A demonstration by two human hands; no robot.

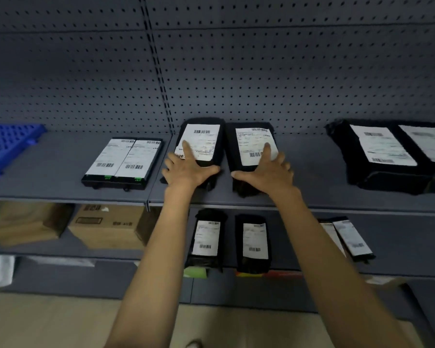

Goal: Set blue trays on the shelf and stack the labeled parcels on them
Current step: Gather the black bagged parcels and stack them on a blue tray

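Grey pegboard (261, 71) backs a grey metal shelf (60, 177) that runs across the middle of the frame; a lower shelf (399, 247) sits beneath it. A blue tray (8, 144) at the far left is cut off by the frame edge, so only its perforated corner shows; large parcels (387, 156) at the right edge are likewise cropped and blurred, and their label text cannot be read. Both bare arms reach up from the bottom of the frame. The left hand (189, 169) lies flat with fingers spread on the left parcel (201, 144), index finger on its white label, covering the parcel's near end; the right hand (266, 172) lies the same way, splayed and palm down, on the right parcel (251, 149) just beside it; neither hand is curled around anything. Both parcels lie on the bare shelf at centre, apart from the tray. A flat pair (123, 162) of labelled packages lies left of the hands. Below, more black parcels (206, 239) and cardboard boxes (106, 227) sit on the lower shelf, partly hidden by the forearms and the shelf edge.
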